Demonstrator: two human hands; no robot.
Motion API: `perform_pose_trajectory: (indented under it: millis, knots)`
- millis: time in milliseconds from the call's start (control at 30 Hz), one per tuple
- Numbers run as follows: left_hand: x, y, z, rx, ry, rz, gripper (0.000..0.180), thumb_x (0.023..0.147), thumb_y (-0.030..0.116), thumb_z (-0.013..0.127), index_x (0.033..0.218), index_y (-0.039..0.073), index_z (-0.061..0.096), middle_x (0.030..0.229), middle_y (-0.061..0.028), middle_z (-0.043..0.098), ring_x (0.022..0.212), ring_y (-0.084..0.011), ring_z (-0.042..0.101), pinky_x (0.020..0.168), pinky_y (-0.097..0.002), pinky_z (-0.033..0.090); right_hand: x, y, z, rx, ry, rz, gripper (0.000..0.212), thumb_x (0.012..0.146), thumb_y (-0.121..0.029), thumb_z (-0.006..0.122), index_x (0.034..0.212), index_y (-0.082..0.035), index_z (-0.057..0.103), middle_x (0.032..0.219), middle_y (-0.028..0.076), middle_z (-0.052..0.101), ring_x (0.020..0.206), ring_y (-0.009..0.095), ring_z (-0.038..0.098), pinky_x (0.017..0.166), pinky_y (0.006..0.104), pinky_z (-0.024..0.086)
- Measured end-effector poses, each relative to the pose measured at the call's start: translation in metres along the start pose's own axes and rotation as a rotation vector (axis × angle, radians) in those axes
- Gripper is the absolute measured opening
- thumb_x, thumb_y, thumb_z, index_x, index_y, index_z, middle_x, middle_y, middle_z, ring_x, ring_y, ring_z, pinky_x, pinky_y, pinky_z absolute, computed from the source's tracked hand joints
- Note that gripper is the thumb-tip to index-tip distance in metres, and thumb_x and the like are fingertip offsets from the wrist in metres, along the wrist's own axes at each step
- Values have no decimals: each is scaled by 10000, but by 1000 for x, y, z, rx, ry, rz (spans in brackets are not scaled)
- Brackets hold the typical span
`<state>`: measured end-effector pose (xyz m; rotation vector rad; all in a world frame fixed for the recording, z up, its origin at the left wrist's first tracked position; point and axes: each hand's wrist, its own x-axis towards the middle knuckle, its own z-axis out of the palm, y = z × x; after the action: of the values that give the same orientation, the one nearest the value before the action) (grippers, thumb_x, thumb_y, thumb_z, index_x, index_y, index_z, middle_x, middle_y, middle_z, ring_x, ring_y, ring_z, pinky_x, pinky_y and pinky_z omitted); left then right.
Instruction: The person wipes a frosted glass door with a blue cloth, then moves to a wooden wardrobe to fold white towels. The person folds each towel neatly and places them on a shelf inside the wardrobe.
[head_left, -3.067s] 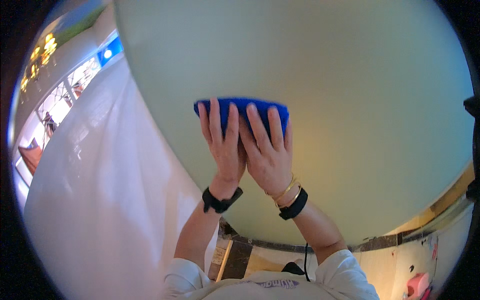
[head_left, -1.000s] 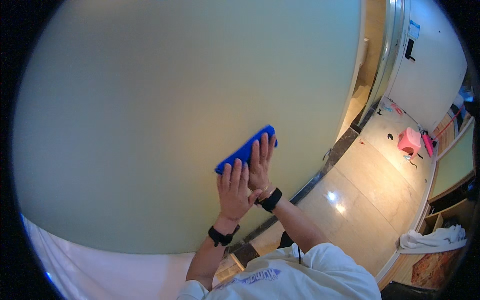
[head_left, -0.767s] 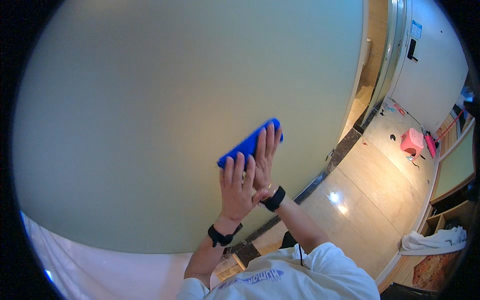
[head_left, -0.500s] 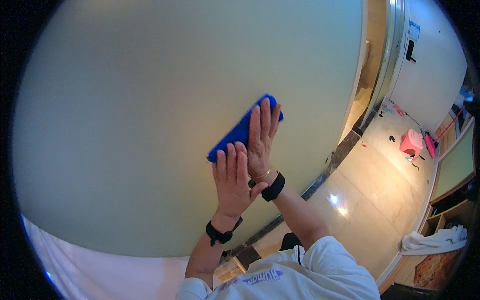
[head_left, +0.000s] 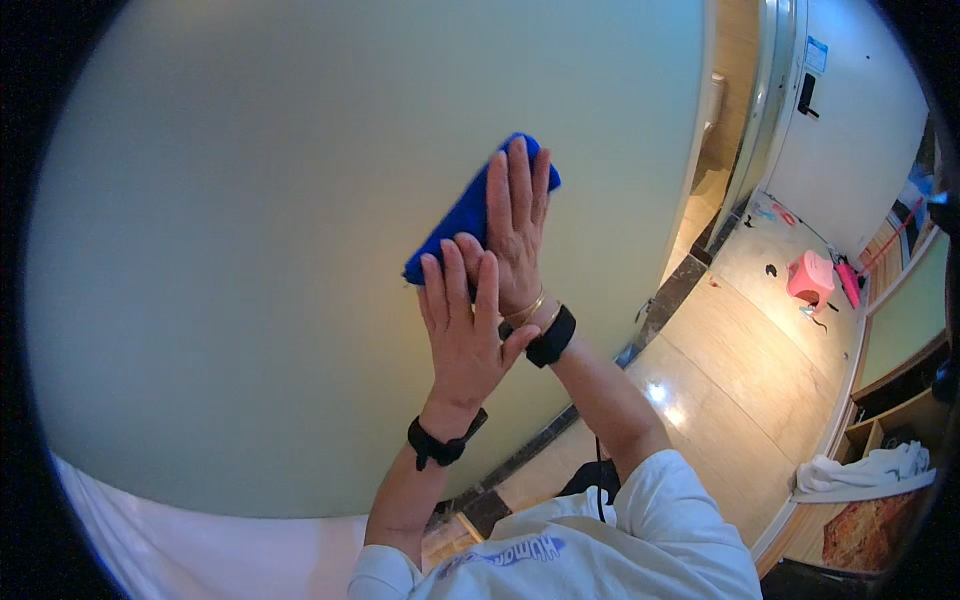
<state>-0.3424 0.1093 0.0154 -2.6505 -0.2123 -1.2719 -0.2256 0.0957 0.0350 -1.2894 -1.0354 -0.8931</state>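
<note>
A folded blue cloth [head_left: 460,215] lies slantwise against a large smooth pale grey-green wall panel [head_left: 250,250]. My right hand [head_left: 515,235] presses flat on the cloth, its long fingers stretched up over the upper part. Just below and to the left, my left hand [head_left: 463,340] is also flat, with its fingers spread and its fingertips at the cloth's lower edge. The left thumb reaches toward the right wrist. Black bands circle both wrists, and a thin gold bracelet [head_left: 535,308] sits on the right one. The cloth's underside is hidden.
Tiled floor [head_left: 720,370] runs along the right, past a doorway and a white door [head_left: 850,120]. A pink stool [head_left: 811,278] stands there among small scattered items. A shelf with a white cloth [head_left: 865,468] is at the lower right. White fabric [head_left: 220,545] spreads at the lower left.
Both hands and the blue cloth have slid upward along the panel and slightly left. The hands remain flat.
</note>
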Motion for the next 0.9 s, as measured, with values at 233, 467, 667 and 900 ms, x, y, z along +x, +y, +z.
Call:
perform_pose_trajectory:
  millis: [233, 467, 667, 900]
  knots:
    - [-5, 18, 47, 112, -128, 34, 735, 835, 611, 311, 1354, 92, 278, 1417, -232, 124, 1308, -416, 73, 1024, -547, 93, -29, 53, -9, 9, 63, 30, 665, 870, -504, 350, 1378, -94, 224, 1443, 133, 147, 1326, 370, 76, 1046, 521, 73]
    - [-54, 62, 137, 77, -445, 67, 659, 843, 567, 367, 1347, 144, 323, 1419, -201, 159, 1307, -391, 111, 1024, -538, 104, -133, 117, -38, -15, -20, 408, 681, 881, -464, 349, 1393, -86, 107, 1444, 168, 70, 1321, 388, 57, 1040, 540, 87]
    - [22, 71, 141, -85, -125, -54, 609, 889, 540, 257, 1309, 119, 388, 1410, -253, 119, 1297, -444, 71, 1022, -554, 92, -44, 152, -47, 11, -55, 115, 647, 862, -470, 392, 1361, -80, 259, 1433, 145, 173, 1319, 389, 89, 1032, 547, 88]
    - [95, 103, 175, 6, 17, -78, 527, 889, 479, 354, 1317, 174, 391, 1400, -268, 132, 1292, -452, 66, 1020, -539, 98, 33, 210, -76, 59, -65, -77, 655, 847, -507, 406, 1350, -100, 302, 1429, 123, 203, 1325, 365, 106, 1039, 521, 79]
